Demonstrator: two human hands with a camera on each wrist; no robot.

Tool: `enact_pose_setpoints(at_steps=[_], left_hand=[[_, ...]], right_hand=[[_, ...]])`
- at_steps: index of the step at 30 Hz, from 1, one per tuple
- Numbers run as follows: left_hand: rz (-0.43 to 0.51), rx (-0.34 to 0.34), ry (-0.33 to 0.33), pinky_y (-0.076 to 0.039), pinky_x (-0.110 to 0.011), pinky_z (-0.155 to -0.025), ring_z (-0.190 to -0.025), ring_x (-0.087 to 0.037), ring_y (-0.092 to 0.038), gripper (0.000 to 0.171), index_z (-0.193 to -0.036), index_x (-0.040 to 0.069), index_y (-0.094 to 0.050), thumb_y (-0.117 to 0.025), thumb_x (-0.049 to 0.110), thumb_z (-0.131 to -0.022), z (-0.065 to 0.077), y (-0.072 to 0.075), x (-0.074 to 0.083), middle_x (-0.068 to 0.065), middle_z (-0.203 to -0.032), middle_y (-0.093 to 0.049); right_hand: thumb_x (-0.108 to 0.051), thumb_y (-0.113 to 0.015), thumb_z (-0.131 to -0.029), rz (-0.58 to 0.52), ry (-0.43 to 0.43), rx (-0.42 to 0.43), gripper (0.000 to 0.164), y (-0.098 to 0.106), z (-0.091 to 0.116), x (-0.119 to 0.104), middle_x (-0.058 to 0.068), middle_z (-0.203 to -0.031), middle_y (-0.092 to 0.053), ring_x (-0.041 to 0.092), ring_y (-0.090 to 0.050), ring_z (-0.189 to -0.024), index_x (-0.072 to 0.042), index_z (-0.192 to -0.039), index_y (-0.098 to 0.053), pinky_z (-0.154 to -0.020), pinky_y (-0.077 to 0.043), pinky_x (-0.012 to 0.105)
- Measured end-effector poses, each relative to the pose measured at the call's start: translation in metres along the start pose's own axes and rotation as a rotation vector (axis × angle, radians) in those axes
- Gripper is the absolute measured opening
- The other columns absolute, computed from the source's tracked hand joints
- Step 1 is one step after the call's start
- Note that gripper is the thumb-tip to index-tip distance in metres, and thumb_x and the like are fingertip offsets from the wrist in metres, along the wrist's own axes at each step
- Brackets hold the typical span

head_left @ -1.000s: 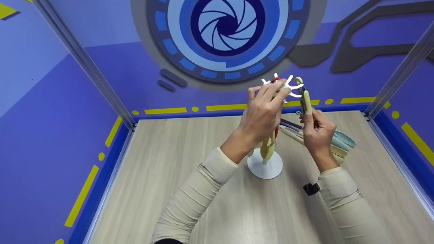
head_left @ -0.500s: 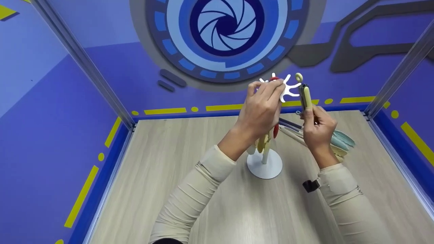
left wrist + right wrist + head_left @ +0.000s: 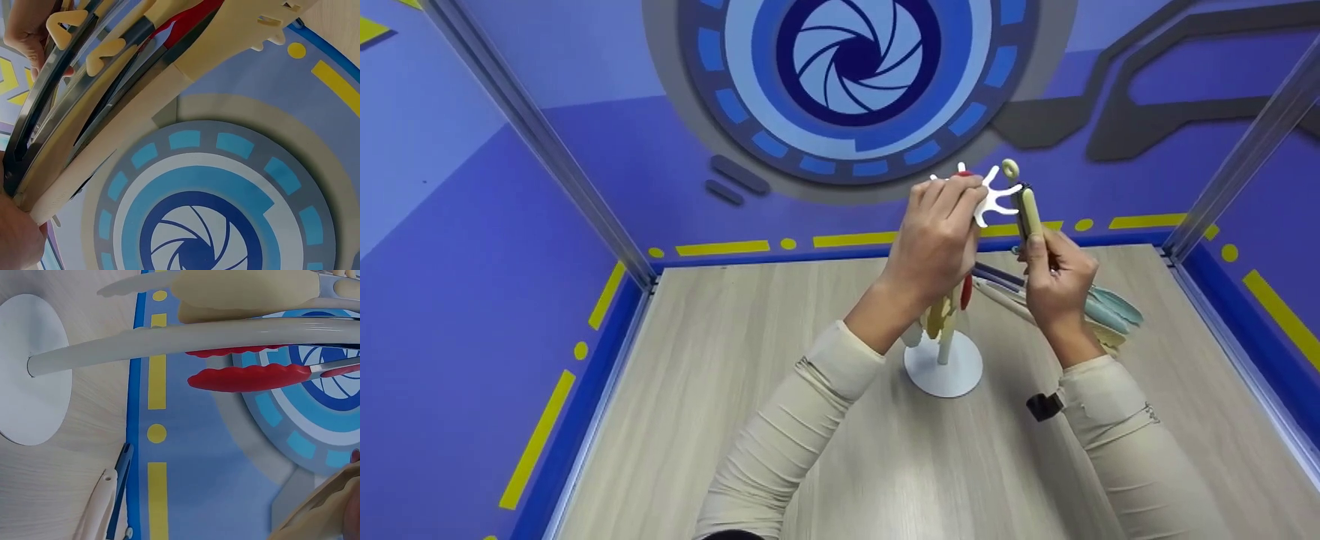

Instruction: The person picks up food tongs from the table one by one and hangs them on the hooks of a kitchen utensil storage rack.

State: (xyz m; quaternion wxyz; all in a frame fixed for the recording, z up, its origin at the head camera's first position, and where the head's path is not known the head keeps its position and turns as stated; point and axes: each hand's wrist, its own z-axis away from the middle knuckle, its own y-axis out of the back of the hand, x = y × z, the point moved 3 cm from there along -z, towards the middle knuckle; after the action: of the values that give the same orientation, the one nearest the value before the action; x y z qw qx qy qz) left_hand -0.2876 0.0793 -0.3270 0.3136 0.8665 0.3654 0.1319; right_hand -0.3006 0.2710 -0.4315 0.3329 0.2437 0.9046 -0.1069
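Tongs with pale yellow handles (image 3: 1030, 215) stand nearly upright in the person's right hand (image 3: 1057, 277), whose thumb and fingers are clamped on them below the top end. We see their hanging ring (image 3: 1010, 169) just beside 1 arm of the white hooks (image 3: 996, 202) that crown the stand (image 3: 956, 381); whether the 2 touch, we cannot tell. The left hand (image 3: 934, 240) is up at the top of the stand, its bent fingers clamped over it, though its palm side is hidden from us in the head view.

The round white foot of the stand rests on the wooden table (image 3: 720, 375). From its top, with their heads down, hang red tongs (image 3: 253, 378) near the pole (image 3: 169, 340) and tan tongs (image 3: 247, 292) on the pole's other side; we also make out a grey tip (image 3: 129, 284) behind the tan pair. In the left wrist view we find long metal arms (image 3: 39, 107) with 2 cream tabs (image 3: 104, 55) crowded together just beside the left hand.

To the right of the stand, teal tongs (image 3: 1114, 309) and cream tongs (image 3: 1110, 339) lie on the table, partly behind the right hand. Behind everything we have a blue wall (image 3: 600, 172) with a round painted shutter (image 3: 857, 60).
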Motion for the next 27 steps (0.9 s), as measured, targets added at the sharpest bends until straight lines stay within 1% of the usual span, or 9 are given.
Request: enact_pose_setpoints(at_steps=[4,8,13,16,22,24,27], left_hand=[[0.01,-0.002,0.01,-0.044,-0.03,-0.114,-0.13,-0.019,-0.063,0.028,-0.131,0.01,-0.071,-0.058,0.019,-0.108,0.0,0.0,-0.001,-0.003,-0.138,-0.071],[0.027,0.005,0.016,-0.044,-0.031,-0.114,-0.129,-0.019,-0.063,0.029,-0.131,0.01,-0.072,-0.056,0.019,-0.109,0.0,-0.001,-0.002,-0.003,-0.138,-0.071],[0.08,0.032,0.015,-0.045,-0.031,-0.111,-0.125,-0.02,-0.064,0.029,-0.13,0.01,-0.074,-0.057,0.017,-0.108,0.0,0.0,-0.004,-0.003,-0.134,-0.072],[0.12,0.04,0.014,-0.046,-0.03,-0.108,-0.124,-0.021,-0.064,0.028,-0.129,0.009,-0.075,-0.057,0.017,-0.109,-0.001,0.0,-0.005,-0.004,-0.132,-0.073],[0.146,0.061,0.013,-0.047,-0.03,-0.102,-0.121,-0.02,-0.065,0.027,-0.128,0.01,-0.077,-0.058,0.017,-0.109,-0.001,0.001,-0.006,-0.004,-0.131,-0.074],[0.144,0.076,0.013,-0.047,-0.031,-0.103,-0.122,-0.02,-0.066,0.027,-0.127,0.01,-0.077,-0.058,0.017,-0.109,-0.001,0.0,-0.007,-0.004,-0.132,-0.075],[0.133,0.107,0.013,-0.047,-0.031,-0.107,-0.124,-0.021,-0.065,0.027,-0.126,0.009,-0.078,-0.059,0.016,-0.109,0.0,-0.001,-0.007,-0.004,-0.131,-0.076]], right_hand=[[0.003,-0.066,-0.097,-0.003,0.022,0.005,0.016,-0.002,-0.003,-0.001,-0.012,-0.076,-0.065,-0.005,-0.057,-0.061,0.011,-0.088,-0.076,-0.057,-0.044,0.009],[0.002,-0.067,-0.098,0.018,0.046,-0.011,0.016,-0.005,-0.005,-0.003,-0.013,-0.075,-0.063,-0.007,-0.055,-0.063,0.01,-0.088,-0.076,-0.058,-0.043,0.009],[-0.001,-0.067,-0.099,0.025,0.062,-0.017,0.017,-0.008,-0.005,-0.003,-0.012,-0.074,-0.063,-0.007,-0.054,-0.064,0.009,-0.088,-0.075,-0.059,-0.042,0.01],[0.0,-0.067,-0.098,0.033,0.077,-0.021,0.016,-0.008,-0.004,-0.002,-0.007,-0.074,-0.063,-0.007,-0.054,-0.065,0.009,-0.089,-0.076,-0.06,-0.043,0.01],[0.005,-0.066,-0.097,0.07,0.096,-0.043,0.012,-0.01,-0.001,0.001,0.012,-0.071,-0.065,-0.009,-0.054,-0.068,0.009,-0.09,-0.076,-0.063,-0.042,0.008],[0.007,-0.066,-0.097,0.076,0.087,-0.038,0.013,-0.012,0.0,0.002,0.014,-0.071,-0.065,-0.01,-0.053,-0.068,0.011,-0.088,-0.075,-0.063,-0.04,0.008],[0.008,-0.064,-0.097,0.08,0.067,-0.035,0.015,-0.015,0.001,0.003,0.013,-0.072,-0.062,-0.011,-0.051,-0.068,0.013,-0.086,-0.072,-0.062,-0.038,0.008]])
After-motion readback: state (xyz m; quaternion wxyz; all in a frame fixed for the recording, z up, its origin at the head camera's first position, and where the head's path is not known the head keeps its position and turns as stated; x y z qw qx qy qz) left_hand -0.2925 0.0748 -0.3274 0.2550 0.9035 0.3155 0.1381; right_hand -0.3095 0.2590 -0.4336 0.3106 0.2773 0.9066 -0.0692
